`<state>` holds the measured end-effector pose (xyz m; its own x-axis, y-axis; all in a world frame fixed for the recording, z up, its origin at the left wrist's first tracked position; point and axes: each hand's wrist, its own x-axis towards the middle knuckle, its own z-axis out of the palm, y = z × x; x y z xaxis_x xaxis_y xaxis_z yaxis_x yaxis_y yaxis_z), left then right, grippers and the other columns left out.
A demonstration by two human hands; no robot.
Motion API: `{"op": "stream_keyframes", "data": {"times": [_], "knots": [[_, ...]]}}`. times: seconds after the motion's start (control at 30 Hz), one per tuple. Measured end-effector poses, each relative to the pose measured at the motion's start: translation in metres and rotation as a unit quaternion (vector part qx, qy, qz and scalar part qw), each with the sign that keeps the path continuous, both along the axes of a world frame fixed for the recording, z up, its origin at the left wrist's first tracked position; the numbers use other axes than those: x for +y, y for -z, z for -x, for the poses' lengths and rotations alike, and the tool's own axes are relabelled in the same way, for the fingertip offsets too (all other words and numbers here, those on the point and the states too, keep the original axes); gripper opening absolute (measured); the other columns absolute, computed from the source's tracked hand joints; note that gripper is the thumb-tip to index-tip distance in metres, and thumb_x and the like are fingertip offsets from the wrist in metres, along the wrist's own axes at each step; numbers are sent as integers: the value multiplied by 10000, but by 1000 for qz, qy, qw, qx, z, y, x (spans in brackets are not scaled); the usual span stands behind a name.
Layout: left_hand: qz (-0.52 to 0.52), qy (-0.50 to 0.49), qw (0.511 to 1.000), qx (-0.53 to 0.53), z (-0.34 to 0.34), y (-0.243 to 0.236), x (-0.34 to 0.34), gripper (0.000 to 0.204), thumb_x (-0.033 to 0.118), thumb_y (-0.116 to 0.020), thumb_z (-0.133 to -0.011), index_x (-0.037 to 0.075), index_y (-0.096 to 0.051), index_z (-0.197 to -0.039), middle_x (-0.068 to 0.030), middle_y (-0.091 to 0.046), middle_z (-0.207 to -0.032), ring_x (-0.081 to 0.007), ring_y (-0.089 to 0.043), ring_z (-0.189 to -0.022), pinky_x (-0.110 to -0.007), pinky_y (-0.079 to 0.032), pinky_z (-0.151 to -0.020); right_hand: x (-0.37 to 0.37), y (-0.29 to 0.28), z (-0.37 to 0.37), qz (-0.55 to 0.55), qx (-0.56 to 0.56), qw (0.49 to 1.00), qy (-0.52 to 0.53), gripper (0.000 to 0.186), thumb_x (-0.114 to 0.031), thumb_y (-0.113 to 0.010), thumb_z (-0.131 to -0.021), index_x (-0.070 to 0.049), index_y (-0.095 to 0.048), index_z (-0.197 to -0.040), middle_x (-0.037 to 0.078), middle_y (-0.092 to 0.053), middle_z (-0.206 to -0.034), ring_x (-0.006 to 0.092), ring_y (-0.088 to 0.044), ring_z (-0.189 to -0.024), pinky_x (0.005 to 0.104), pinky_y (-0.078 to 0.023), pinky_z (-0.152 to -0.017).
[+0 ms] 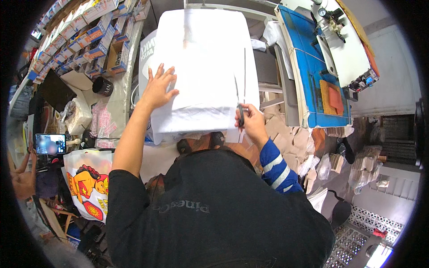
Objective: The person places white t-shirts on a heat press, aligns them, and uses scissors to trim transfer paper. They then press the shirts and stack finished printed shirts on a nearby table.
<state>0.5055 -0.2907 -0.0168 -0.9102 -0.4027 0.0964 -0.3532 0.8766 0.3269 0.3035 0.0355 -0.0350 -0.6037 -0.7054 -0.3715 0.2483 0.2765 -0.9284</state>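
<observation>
My left hand [161,88] rests with spread fingers on white fabric [199,53] covering a padded board. At the fabric's right side, my right hand [248,119] grips dark-handled scissors [241,114], whose long blades are apart and point away from me over the fabric. A narrow white strip [233,136] hangs below that hand at the near edge.
Stacked boxes [89,40], a black cup [103,86] and a printed bag [87,187] are left. Another person's hand [31,154] is by a lit screen [51,144]. A blue-topped machine [308,67] stands right; cardboard pieces [279,138] lie below it.
</observation>
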Motion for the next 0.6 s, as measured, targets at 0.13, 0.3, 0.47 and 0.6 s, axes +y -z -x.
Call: {"op": "stream_keyframes", "data": {"times": [0.13, 0.3, 0.47, 0.6], "knots": [[-31, 55, 995, 81, 21, -2, 32, 461, 167, -727, -791, 58, -651, -1232, -178, -545, -1456, -383, -404, -1443, -651, -151, -1218, 20, -6, -42, -13, -50, 999, 0, 351, -190, -639, -1019, -32, -526, -1311, 57, -636, -854, 131, -640, -662, 259, -488, -483], [33, 90, 985, 142, 41, 16, 113, 325, 180, -753, -824, 118, -700, -1139, -101, -656, -1281, -332, -545, -1314, -620, -306, -1175, 36, 4, -58, 5, -112, 994, -6, 346, -284, -659, -1012, -81, -534, -1264, 44, -630, -857, 127, -642, -667, 261, -517, -511], [62, 65, 971, 220, 33, 22, 127, 162, 61, -720, -845, 124, -771, -986, -78, -745, -1122, -339, -644, -1212, -553, -383, -1157, 39, -5, -79, -19, -118, 992, -28, 360, -282, -629, -1029, -54, -516, -1284, 58, -621, -911, 129, -651, -718, 266, -536, -537], [51, 56, 970, 233, 36, 19, 132, 176, 60, -732, -840, 125, -774, -998, -74, -749, -1125, -341, -656, -1198, -547, -447, -1106, 34, 0, -91, -15, -153, 987, -41, 384, -257, -613, -1037, -41, -503, -1334, 63, -612, -932, 127, -646, -740, 256, -536, -552]]}}
